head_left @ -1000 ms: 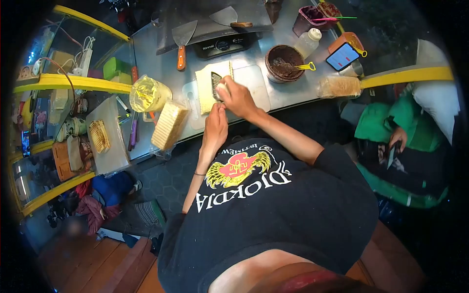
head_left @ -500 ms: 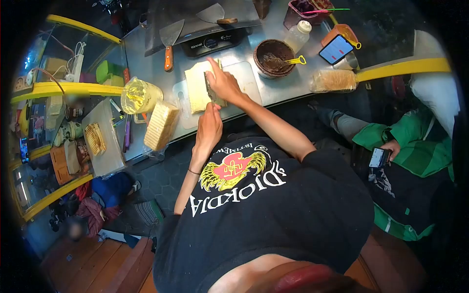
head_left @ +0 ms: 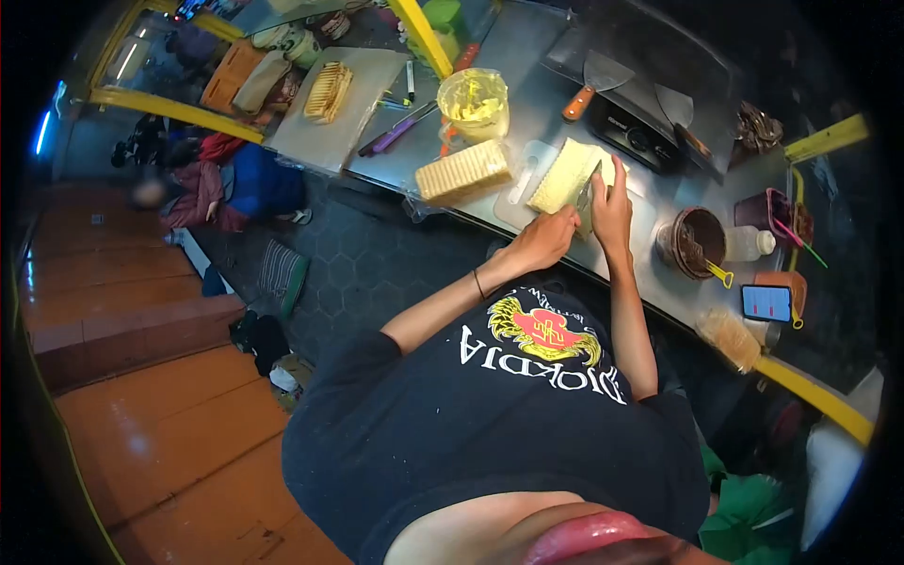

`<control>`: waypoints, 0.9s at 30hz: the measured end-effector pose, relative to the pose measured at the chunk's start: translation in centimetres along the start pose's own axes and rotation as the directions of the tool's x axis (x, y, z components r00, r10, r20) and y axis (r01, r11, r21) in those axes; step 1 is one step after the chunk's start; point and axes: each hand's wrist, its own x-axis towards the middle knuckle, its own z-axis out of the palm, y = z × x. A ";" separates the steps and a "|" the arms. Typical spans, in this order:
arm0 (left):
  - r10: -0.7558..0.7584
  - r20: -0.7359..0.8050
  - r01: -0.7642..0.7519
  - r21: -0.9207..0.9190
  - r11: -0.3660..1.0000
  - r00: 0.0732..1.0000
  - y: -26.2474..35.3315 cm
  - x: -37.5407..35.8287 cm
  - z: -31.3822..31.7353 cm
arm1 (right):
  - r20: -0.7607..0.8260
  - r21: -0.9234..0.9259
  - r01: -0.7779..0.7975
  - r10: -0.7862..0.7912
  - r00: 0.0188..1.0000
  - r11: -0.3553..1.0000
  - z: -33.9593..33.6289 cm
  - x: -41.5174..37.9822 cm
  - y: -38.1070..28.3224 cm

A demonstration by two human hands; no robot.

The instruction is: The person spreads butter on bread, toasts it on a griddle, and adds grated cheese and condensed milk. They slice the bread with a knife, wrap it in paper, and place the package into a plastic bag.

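Pale yellow bread [head_left: 562, 176] lies on a white cutting board [head_left: 515, 195] at the counter's front. My left hand [head_left: 548, 239] is closed around the handle end of a knife [head_left: 584, 200], whose dark, narrow blade lies against the bread. At the bread's right side is my right hand [head_left: 612, 209], thumb and fingers on either side of its edge, gripping it near the blade. How deep the blade sits is hidden by my hands. Just left of the board stands a wrapped loaf of sliced bread [head_left: 463, 172].
A tub of yellow spread [head_left: 474, 105] stands behind the loaf. Right of the board are a brown tub of chocolate spread [head_left: 692, 242], a white-capped bottle [head_left: 750, 244] and a phone [head_left: 766, 303]. A griddle [head_left: 650, 71] with scrapers stands behind. Another person's green garment [head_left: 753, 513] shows below right.
My head view has swung left, so the counter appears further right and tilted. Both hands stay at the bread and knife, with the right fingers now pointing more straight away from me.
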 end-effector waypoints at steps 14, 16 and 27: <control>-0.158 0.255 0.284 -0.598 0.750 0.954 -4.7 1.1 -0.1 | 0.386 0.780 0.056 -0.551 0.739 0.623 3.9 -0.6 -15.9; -0.212 0.168 0.270 -0.649 0.711 0.963 -3.8 1.6 -1.1 | 0.269 0.614 0.214 -0.457 0.848 0.760 1.4 -0.8 -10.8; 0.069 0.049 -0.072 0.054 0.996 0.996 0.9 0.8 2.3 | -0.079 0.132 -0.149 0.161 0.984 0.980 -0.9 -2.4 1.1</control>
